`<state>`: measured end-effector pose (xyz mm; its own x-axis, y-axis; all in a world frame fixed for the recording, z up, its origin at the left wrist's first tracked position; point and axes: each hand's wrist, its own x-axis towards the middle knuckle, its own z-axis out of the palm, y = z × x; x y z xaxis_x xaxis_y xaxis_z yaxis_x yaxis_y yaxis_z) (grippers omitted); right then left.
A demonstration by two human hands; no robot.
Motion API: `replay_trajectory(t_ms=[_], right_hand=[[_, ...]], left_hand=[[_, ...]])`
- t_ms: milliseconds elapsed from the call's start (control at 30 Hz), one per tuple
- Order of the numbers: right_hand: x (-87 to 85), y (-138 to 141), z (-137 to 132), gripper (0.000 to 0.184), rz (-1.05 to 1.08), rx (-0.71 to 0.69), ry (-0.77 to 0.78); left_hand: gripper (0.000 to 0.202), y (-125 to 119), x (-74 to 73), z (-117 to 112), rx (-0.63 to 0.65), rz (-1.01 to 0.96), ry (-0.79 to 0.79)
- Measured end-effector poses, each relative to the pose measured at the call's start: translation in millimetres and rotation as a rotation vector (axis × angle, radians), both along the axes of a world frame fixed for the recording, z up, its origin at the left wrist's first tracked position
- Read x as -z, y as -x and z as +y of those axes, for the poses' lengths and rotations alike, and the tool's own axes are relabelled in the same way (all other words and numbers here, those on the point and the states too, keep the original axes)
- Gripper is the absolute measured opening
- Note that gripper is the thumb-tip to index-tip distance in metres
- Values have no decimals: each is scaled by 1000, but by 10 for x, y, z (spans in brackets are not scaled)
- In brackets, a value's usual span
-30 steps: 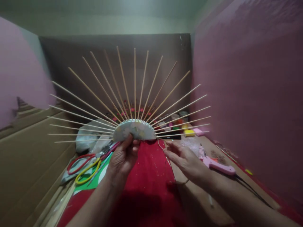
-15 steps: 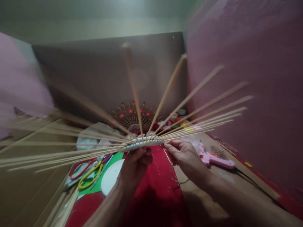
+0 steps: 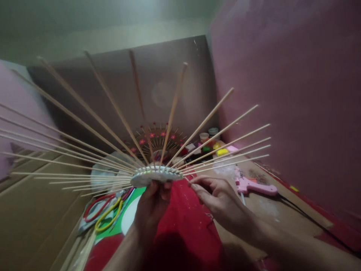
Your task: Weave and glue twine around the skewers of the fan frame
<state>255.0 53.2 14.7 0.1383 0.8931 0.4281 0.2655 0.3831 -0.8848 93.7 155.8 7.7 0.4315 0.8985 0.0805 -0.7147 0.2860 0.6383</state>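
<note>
A pale round disc (image 3: 158, 178) with many thin wooden sticks (image 3: 114, 104) fanning out from its edge is held up in front of me. My left hand (image 3: 153, 205) grips the disc from below, its fingers partly hidden under the rim. Beside the disc's right edge, my right hand (image 3: 213, 194) pinches a thin pale string (image 3: 186, 178) that runs to the rim. A loose end of string (image 3: 209, 216) hangs below that hand.
Scissors with red and yellow handles (image 3: 108, 214) lie left on green sheet (image 3: 113, 234). A pink glue gun (image 3: 258, 187) with a black cord rests right on cardboard. Behind stand a decorated stick fan (image 3: 158, 137) and small tubs (image 3: 204, 136). Pink wall (image 3: 282, 94) rises at right.
The disc with its sticks has turned and tilted, showing more of its near face, and shifted slightly left and down. My right hand has drawn a little away from the rim with the string.
</note>
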Motion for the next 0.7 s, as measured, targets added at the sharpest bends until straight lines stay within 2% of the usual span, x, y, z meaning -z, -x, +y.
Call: replay_trajectory(t_ms=[267,500,700], right_hand=[[-51,52,-93,19,-49,6,-55],[-12,83,-88,22,146,-17,-43],[63,102,-21,21,222,60,20]], left_hand=[[18,13,-10,-21,36,-63,57],[24,13,15,-32,0,12,24],[23,-35,3,-103,-46,173,-137]])
